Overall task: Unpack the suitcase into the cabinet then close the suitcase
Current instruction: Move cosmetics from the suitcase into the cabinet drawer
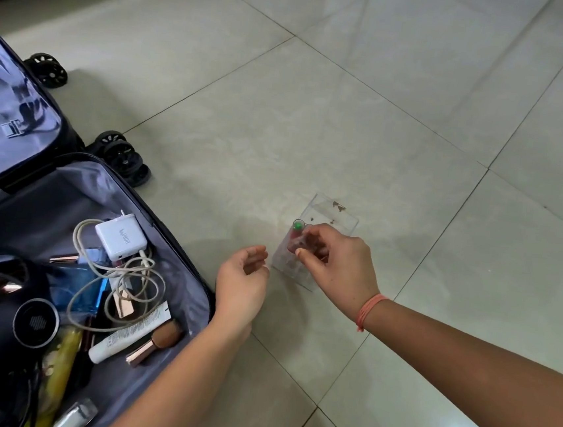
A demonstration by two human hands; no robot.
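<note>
My right hand pinches a small reddish item between thumb and curled fingertips, holding it at the mouth of a clear box. The item has a green tip pointing up; the rest of it blurs behind my fingers and the plastic, so I cannot tell what it is. The box is transparent and straight-sided. It stands on the tiled floor, well to the right of the open suitcase, and has a few brown specks near its far edge.

My left hand hovers just beside the box with the palm turned inward and the fingers loosely curled, holding nothing. Both forearms reach in from the lower edge, and an orange bracelet sits on my right wrist.

The suitcase lies flat with its grey lining showing, and the frame cuts it off on the left. Inside are a white charger with its looped cable, a black hair dryer, a white tube and a makeup brush. The things beneath them are tangled and hard to make out.
</note>
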